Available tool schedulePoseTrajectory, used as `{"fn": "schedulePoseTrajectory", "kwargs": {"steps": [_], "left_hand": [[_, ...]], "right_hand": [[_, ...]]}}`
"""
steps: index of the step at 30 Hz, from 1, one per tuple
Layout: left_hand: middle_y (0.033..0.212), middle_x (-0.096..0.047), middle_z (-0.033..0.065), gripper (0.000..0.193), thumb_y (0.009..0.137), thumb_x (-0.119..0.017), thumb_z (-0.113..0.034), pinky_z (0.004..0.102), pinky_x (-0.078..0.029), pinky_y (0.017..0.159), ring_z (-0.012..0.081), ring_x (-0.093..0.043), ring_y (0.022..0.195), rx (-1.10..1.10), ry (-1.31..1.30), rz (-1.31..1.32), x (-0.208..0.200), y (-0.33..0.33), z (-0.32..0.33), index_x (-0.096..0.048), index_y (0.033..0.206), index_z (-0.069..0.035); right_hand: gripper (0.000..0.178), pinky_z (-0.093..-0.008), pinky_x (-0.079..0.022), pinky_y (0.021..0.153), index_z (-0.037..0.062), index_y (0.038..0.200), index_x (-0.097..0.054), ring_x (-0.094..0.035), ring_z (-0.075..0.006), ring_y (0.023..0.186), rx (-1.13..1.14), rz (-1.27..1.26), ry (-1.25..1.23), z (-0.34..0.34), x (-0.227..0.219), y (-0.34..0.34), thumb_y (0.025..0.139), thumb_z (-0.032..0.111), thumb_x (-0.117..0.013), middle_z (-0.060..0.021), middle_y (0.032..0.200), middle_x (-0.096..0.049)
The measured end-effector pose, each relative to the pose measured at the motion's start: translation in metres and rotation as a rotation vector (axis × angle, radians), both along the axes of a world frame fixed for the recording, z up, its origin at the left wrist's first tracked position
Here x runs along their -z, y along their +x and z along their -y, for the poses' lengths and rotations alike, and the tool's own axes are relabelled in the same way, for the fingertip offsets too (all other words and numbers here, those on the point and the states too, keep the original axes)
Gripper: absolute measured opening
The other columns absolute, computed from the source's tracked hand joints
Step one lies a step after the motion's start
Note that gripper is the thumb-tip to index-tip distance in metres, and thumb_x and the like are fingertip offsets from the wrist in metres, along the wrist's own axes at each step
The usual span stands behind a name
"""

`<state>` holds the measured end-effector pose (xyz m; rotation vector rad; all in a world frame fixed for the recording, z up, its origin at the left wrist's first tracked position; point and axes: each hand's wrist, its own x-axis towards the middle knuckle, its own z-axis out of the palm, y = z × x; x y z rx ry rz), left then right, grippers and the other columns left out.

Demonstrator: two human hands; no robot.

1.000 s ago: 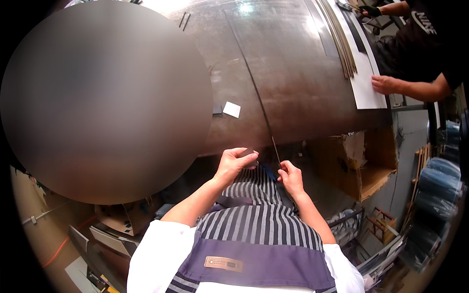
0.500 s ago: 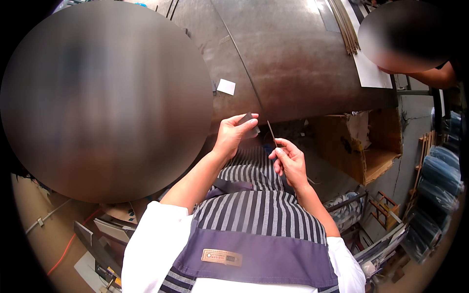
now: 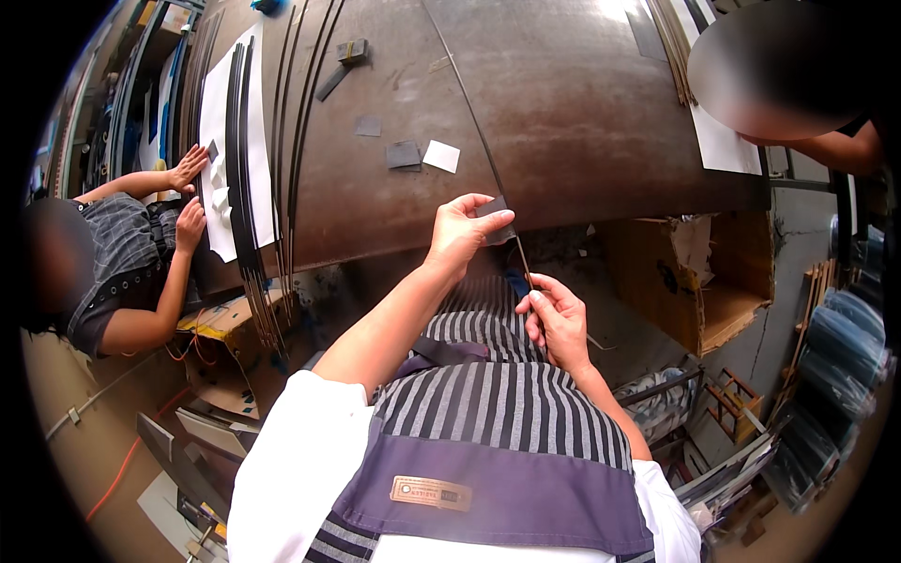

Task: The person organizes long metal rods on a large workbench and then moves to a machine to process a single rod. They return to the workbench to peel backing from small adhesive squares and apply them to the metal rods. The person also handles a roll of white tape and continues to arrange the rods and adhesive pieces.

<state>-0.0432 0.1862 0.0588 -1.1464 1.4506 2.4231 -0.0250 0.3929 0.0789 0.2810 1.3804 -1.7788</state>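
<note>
A long thin dark rod (image 3: 462,84) runs over the brown table and past its near edge toward me. My right hand (image 3: 559,324) pinches the rod's near end between thumb and fingers, in front of my striped apron. In my left hand (image 3: 458,235) is a small dark grey piece of what looks like sandpaper (image 3: 492,208), gripped between thumb and fingers. This piece lies against the rod just off the table's edge. A white square (image 3: 441,157) and dark grey squares (image 3: 404,156) rest on the tabletop beyond my left hand.
At the left a co-worker's hands (image 3: 190,174) are by a white sheet (image 3: 219,103) with dark strips. Several rods (image 3: 298,141) lie lengthwise nearby. Another person's arm (image 3: 840,148) shows at the right. A cardboard box (image 3: 657,267) sits under the table's right edge.
My left hand has moved slightly right and up, bringing the grey piece from beside the rod onto it. The right hand stays nearly still. The left co-worker, hidden by a blur before, now shows.
</note>
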Motion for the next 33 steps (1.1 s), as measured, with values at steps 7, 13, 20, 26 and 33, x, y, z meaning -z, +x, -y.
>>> {"fn": "schedulePoseTrajectory", "kwargs": {"steps": [7, 13, 20, 26, 33], "left_hand": [[0.082, -0.068, 0.0044, 0.023, 0.077, -0.079, -0.006, 0.0226, -0.053, 0.058, 0.011, -0.066, 0.069, -0.002, -0.046, -0.007, 0.01, -0.001, 0.0, -0.064, 0.094, -0.004], [0.084, -0.068, 0.0054, 0.023, 0.077, -0.078, -0.005, 0.024, -0.055, 0.062, 0.0118, -0.066, 0.071, -0.007, -0.067, -0.015, 0.013, -0.003, -0.002, -0.064, 0.095, -0.003], [0.087, -0.068, 0.0056, 0.026, 0.077, -0.078, -0.006, 0.0266, -0.055, 0.068, 0.0122, -0.066, 0.077, 0.047, 0.009, -0.045, 0.012, -0.004, 0.003, -0.065, 0.099, -0.001], [0.085, -0.068, 0.0051, 0.023, 0.076, -0.078, -0.005, 0.0266, -0.054, 0.067, 0.012, -0.065, 0.075, 0.074, 0.036, -0.013, 0.014, -0.001, -0.004, -0.066, 0.095, -0.001], [0.083, -0.068, 0.0066, 0.018, 0.08, -0.076, -0.011, 0.0255, -0.052, 0.063, 0.0119, -0.064, 0.071, 0.068, 0.064, -0.041, 0.007, -0.002, -0.002, -0.067, 0.091, 0.0]], "right_hand": [[0.027, -0.0152, -0.035, 0.038, -0.001, 0.123, -0.056, -0.049, -0.0037, 0.046, 0.015, -0.012, 0.0, 0.003, -0.003, 0.0, 0.097, 0.007, -0.052, -0.0089, 0.081, -0.065], [0.027, -0.0151, -0.034, 0.038, -0.0012, 0.123, -0.056, -0.048, -0.0036, 0.046, 0.016, -0.018, 0.026, 0.005, -0.005, 0.0, 0.097, 0.006, -0.051, -0.0095, 0.081, -0.065], [0.032, -0.018, -0.046, 0.044, -0.0026, 0.123, -0.054, -0.059, -0.0091, 0.058, 0.002, -0.035, 0.069, 0.011, -0.016, -0.005, 0.096, 0.013, -0.056, -0.0122, 0.091, -0.065], [0.027, -0.0222, -0.049, 0.059, 0.0004, 0.097, -0.066, -0.058, -0.0071, 0.069, -0.017, -0.246, 0.221, 0.042, 0.015, -0.035, 0.092, 0.027, -0.066, -0.0016, 0.083, -0.064], [0.027, -0.0204, -0.043, 0.058, -0.0016, 0.088, -0.069, -0.054, -0.0043, 0.064, -0.022, -0.388, 0.262, 0.052, 0.034, -0.035, 0.093, 0.024, -0.064, 0.0007, 0.069, -0.064]]}}
